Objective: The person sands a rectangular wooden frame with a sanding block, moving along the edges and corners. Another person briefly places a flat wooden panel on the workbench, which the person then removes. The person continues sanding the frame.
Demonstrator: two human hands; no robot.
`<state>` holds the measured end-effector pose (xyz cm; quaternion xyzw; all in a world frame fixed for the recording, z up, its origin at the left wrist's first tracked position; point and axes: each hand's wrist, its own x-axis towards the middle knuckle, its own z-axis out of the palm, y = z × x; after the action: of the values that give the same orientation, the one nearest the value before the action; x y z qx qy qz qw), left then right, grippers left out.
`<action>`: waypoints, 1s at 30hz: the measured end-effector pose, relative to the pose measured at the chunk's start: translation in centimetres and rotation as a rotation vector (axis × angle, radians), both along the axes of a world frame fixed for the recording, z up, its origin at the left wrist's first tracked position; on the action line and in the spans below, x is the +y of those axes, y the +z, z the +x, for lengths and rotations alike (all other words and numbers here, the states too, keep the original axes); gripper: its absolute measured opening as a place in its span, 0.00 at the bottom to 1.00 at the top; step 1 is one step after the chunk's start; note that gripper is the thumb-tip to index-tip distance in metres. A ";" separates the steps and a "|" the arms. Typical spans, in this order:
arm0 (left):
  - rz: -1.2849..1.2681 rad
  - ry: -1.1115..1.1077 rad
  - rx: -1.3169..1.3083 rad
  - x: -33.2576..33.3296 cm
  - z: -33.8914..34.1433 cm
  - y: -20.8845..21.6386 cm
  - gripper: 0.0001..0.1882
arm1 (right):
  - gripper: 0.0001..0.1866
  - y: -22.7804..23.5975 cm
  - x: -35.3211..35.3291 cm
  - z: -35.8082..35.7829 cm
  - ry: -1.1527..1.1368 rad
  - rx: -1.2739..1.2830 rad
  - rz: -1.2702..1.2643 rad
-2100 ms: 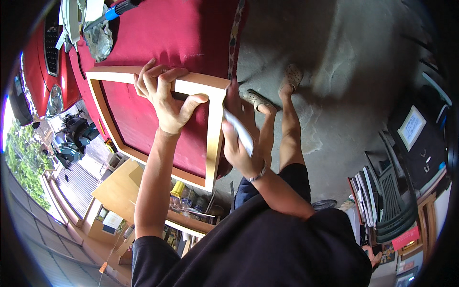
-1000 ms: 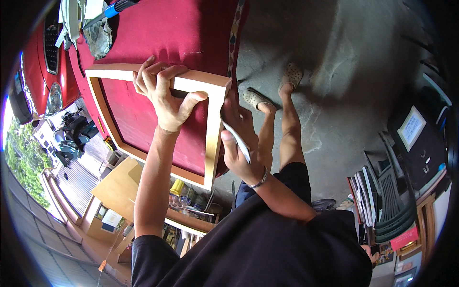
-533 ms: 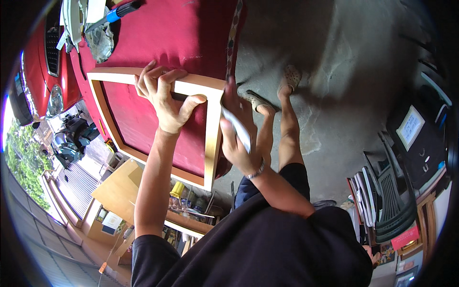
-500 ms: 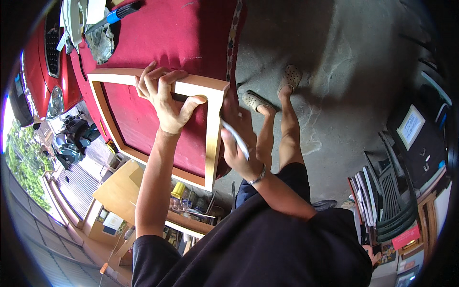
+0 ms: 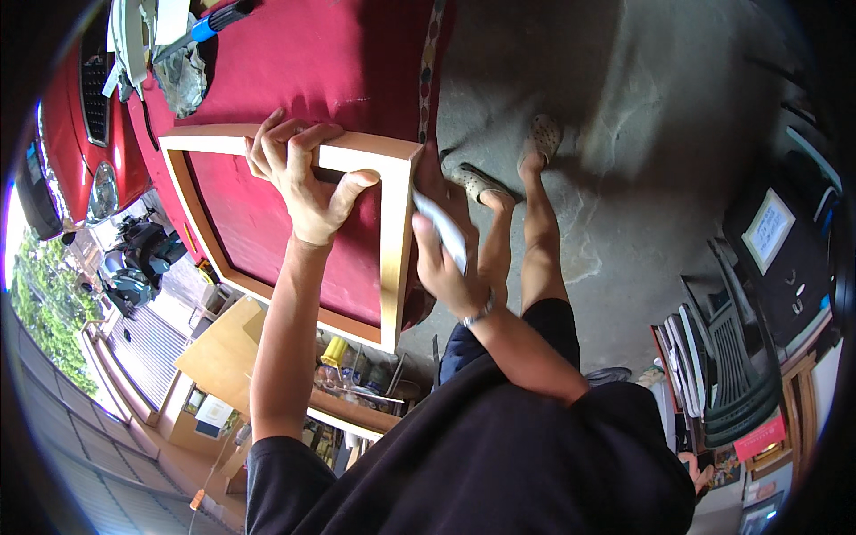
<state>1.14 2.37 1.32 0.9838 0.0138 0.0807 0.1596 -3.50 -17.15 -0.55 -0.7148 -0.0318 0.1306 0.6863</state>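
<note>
A light wooden frame (image 5: 393, 267) lies flat on a table covered with a red cloth (image 5: 321, 62). My left hand (image 5: 303, 174) grips the frame's top rail, fingers over it and thumb inside the opening. My right hand (image 5: 441, 254) holds a folded white pad (image 5: 443, 234), like sanding paper, pressed against the outer edge of the frame's right rail near its top corner. My legs and sandalled feet show past the table's edge.
A crumpled grey rag (image 5: 183, 76), a blue-handled tool (image 5: 218, 20) and white items lie at the table's far end. Grey concrete floor (image 5: 642, 134) spreads on the right. Stacked chairs (image 5: 722, 357) stand at right, a shelf with bottles (image 5: 343, 379) below the table, a red car (image 5: 76, 134) at left.
My right hand slid the white pad back and forth along the frame's right edge and now sits a little higher, near the corner. My left hand has kept its grip.
</note>
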 end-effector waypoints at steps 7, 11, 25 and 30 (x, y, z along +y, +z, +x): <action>0.019 -0.022 -0.028 0.0 0.0 -0.2 0.43 | 0.24 -0.4 0.5 1.3 -0.077 0.062 0.101; 0.026 -0.030 -0.030 0.1 0.1 0.0 0.42 | 0.25 0.2 0.0 -0.1 0.000 0.070 0.050; 0.024 -0.015 -0.030 0.2 -0.1 -0.1 0.43 | 0.30 2.1 0.0 -0.6 0.030 -0.128 -0.055; 0.012 -0.022 -0.022 0.0 0.2 -0.3 0.43 | 0.33 0.6 0.5 2.4 -0.009 -0.082 0.038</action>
<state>1.30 2.38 1.03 0.9839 0.0008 0.0897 0.1548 -1.05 -16.67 0.08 -0.7067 -0.0588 0.0975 0.6983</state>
